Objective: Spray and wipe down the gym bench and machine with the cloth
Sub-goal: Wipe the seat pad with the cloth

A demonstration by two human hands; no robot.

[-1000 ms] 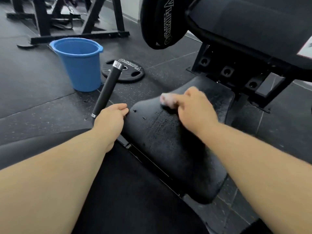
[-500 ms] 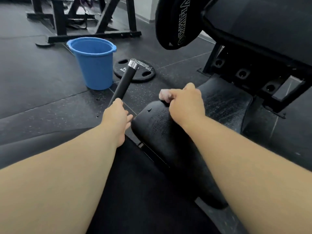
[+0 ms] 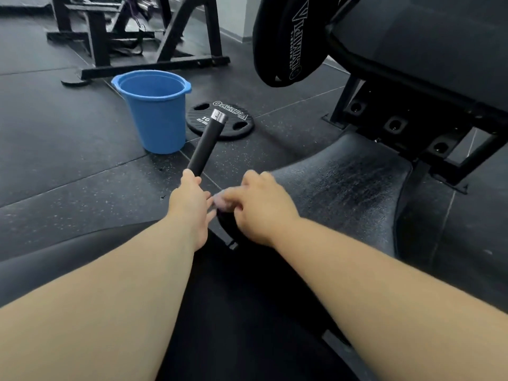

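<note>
The step in hand looks like wiping. The right hand [image 3: 261, 213] has its fingers curled over a small pale bunched cloth [image 3: 222, 201] and pins it against the near left edge of the black padded machine seat [image 3: 343, 193], though motion blur hides exactly how the fingers lie on it. The left hand [image 3: 192, 204] sits at the lower end of a black cylindrical handle with a silver cap [image 3: 207, 141], which rises out of the top of the hand. Its grip looks closed round that handle, probably as a brace, and its fingertips show just beside the cloth. The broad surface of the seat to the right carries pale streaks and a speckled sheen, which I read as spray not yet evenly wiped off. On the black rubber floor [image 3: 68, 160] stand a blue plastic bucket [image 3: 156, 116] and, just beside it, a flat black weight plate with white lettering [image 3: 220, 123]. No spray bottle is in view. The next move likely calls for pressing the cloth flat and dragging it across the streaked pad toward its far right edge, then moving on to the black steel frame [image 3: 412, 116] behind the seat.
</note>
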